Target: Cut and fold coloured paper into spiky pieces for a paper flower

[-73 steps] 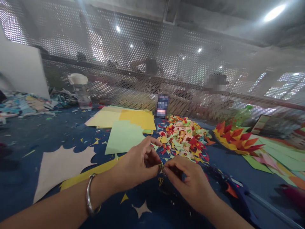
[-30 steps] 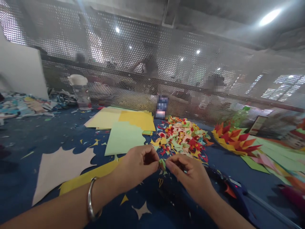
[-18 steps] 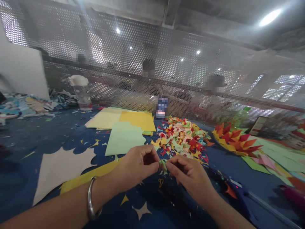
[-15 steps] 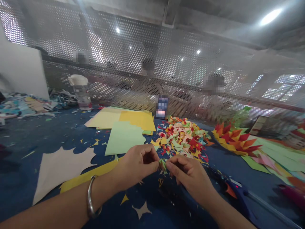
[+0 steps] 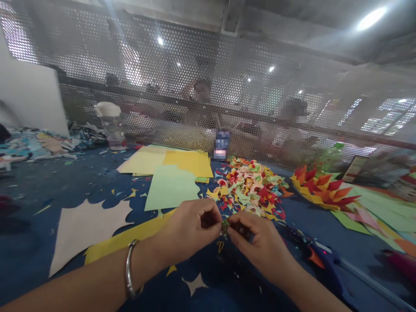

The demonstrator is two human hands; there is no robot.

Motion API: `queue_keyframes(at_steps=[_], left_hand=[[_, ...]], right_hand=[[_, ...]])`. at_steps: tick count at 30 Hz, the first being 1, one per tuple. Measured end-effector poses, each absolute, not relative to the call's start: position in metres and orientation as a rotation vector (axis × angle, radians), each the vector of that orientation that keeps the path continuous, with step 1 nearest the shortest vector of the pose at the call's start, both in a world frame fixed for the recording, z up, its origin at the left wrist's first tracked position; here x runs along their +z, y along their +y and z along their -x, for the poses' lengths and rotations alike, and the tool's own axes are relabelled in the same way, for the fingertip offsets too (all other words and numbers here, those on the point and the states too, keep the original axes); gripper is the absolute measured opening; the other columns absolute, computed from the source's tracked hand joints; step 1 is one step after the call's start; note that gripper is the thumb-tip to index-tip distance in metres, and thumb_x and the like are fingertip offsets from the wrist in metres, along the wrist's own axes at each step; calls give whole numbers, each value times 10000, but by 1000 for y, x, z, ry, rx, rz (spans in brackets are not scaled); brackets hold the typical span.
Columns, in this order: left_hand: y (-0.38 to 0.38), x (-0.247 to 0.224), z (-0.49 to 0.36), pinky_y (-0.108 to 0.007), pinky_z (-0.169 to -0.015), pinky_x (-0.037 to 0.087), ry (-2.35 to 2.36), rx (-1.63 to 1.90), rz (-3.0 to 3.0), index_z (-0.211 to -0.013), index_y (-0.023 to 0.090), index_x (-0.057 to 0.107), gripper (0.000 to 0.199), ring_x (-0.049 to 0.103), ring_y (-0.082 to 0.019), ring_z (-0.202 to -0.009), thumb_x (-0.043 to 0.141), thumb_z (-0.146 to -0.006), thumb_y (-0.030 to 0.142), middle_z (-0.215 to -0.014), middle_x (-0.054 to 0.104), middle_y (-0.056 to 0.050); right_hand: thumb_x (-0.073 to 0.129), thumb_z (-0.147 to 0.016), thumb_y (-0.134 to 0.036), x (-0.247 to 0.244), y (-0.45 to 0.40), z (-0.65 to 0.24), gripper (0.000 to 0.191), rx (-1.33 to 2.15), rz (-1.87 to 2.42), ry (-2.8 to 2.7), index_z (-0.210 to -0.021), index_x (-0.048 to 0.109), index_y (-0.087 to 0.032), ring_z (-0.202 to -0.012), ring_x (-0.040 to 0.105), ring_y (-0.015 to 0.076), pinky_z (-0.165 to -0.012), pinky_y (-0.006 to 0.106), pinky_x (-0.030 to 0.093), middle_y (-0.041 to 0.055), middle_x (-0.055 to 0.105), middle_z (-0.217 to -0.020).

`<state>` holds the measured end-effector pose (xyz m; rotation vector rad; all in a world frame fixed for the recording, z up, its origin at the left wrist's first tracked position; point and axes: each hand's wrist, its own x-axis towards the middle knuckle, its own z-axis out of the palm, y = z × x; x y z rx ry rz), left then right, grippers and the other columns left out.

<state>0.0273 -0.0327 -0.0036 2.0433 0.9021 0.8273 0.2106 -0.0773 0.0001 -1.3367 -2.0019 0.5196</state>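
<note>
As I watched, left hand [image 5: 191, 229]: edged closer, pinching green cutout [image 5: 225, 226], perhaps tightening it.
Right hand [image 5: 261, 238]: pinched opposite side.
Paper pile [image 5: 253, 186]: toward worktop's [image 5: 87, 184] far edge.

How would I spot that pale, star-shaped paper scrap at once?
Start from the dark blue table and find the left hand, its wrist ringed by a silver bracelet. Right of the bracelet, near the picture's bottom edge, lies the star-shaped scrap. It is pale with four points, unlike the yellow scrap above and left of it.

Obstacle right of fingers [image 5: 244, 220]: glue gun [image 5: 330, 261]
</note>
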Motion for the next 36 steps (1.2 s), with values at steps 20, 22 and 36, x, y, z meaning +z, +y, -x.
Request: queue_keyframes(at_steps=[20,22,36], left_hand=[[-30,0,-20,-199,-485,338,1004,585,-2014,-722,182,584,86,489,-98,-549,549,-697,257,-597,563,38],[-29,-1,-20,-204,-501,349,999,623,-2020,-721,188,568,72,513,-105,-575,539,-711,252,-620,576,36],[-17,-1,-19,-253,-598,467,638,462,-1385,-800,166,548,124,603,-108,-595,619,-700,183,-685,653,0]], right_hand=[[507,-816,-136,-2,-79,-208,104,663,1335,-1971,-774,581,-197,-569,474,105,-524,214,362,-36,536,-661],[513,-812,-132,-2,-80,-208,99,665,1327,-1962,-772,576,-196,-572,472,103,-529,213,363,-38,533,-662],[512,-821,-137,4,-84,-203,106,743,1263,-2030,-775,585,-197,-591,459,105,-541,211,363,-27,535,-686]])
